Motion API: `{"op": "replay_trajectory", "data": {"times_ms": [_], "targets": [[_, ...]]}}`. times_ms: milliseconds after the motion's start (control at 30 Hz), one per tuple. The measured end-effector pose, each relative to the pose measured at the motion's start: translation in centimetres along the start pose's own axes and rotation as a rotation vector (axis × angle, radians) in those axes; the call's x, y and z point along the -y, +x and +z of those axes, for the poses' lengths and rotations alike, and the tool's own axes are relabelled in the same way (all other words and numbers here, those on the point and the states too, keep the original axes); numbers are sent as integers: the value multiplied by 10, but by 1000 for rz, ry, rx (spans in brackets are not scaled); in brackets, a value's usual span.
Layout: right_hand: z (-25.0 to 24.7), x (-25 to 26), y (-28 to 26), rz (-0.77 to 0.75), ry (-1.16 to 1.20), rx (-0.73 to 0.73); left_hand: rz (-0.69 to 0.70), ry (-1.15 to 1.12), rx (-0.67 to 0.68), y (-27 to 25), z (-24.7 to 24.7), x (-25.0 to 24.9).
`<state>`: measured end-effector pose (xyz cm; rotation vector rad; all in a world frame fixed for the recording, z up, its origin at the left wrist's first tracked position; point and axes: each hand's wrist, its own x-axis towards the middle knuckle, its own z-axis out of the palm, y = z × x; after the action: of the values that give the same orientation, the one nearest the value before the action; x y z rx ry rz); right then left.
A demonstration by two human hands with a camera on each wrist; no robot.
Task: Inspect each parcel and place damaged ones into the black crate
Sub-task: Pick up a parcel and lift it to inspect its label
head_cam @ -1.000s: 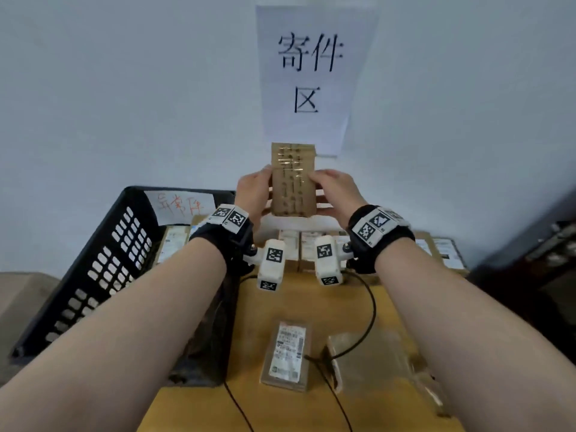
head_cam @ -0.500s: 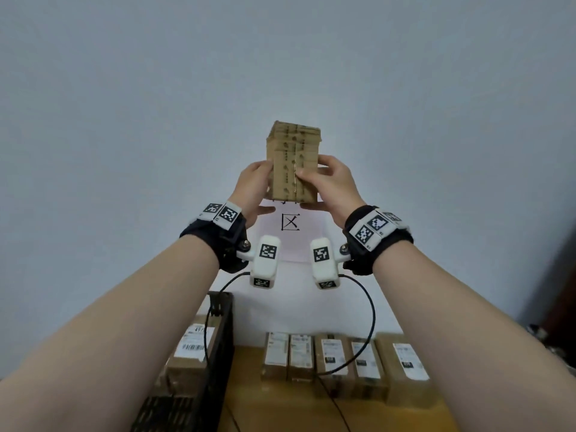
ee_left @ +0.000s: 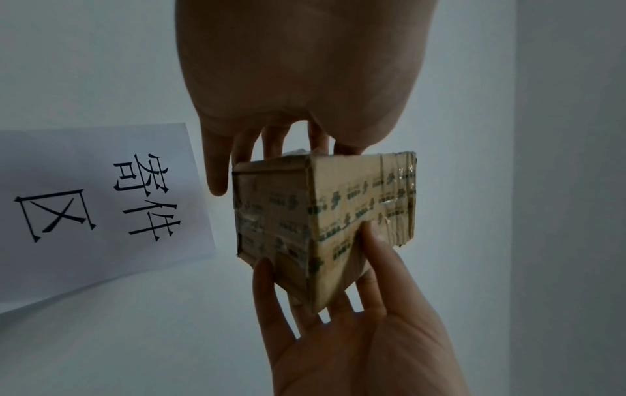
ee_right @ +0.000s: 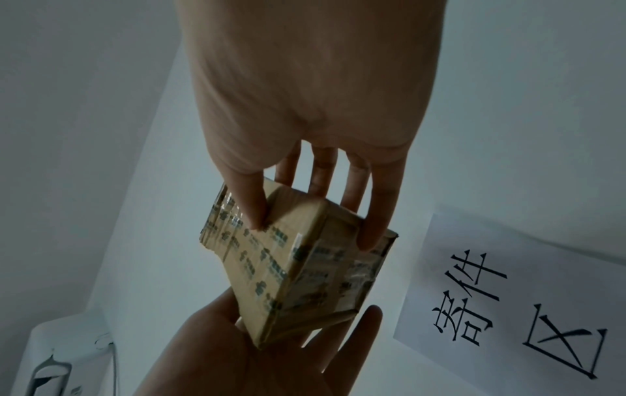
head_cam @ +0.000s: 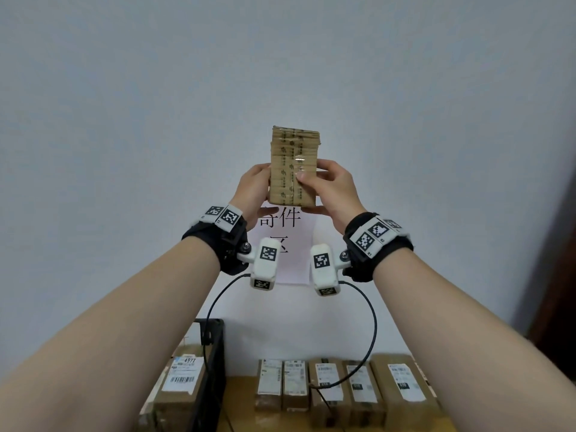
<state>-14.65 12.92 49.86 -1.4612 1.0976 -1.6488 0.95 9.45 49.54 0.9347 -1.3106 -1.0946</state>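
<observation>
Both hands hold one parcel (head_cam: 294,166) up in front of the wall, well above the surface: the left hand (head_cam: 252,189) grips its left side, the right hand (head_cam: 334,189) pinches its right side, thumb on the taped face. To inspect it well, turn it slowly so each face, corner and tape seam shows. The crate (head_cam: 209,363) waits below left.

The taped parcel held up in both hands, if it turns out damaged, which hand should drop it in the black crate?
Left, probably: the black crate sits below the left hand.
</observation>
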Motion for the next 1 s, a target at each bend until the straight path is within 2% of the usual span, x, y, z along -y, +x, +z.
{"op": "replay_trajectory", "data": {"times_ms": [200, 400, 667, 1000], "targets": [[-6, 2, 6, -24, 28, -42, 16, -106, -49, 3, -2, -1], [-7, 9, 16, -126, -107, -187, 151, -80, -91, -2, -7, -11], [-5, 20, 14, -17, -23, -116, 171, -155, -75, -10, -12, -30], [-9, 23, 9, 19, 6, -96, 157, -161, -56, -14, -8, -31]]}}
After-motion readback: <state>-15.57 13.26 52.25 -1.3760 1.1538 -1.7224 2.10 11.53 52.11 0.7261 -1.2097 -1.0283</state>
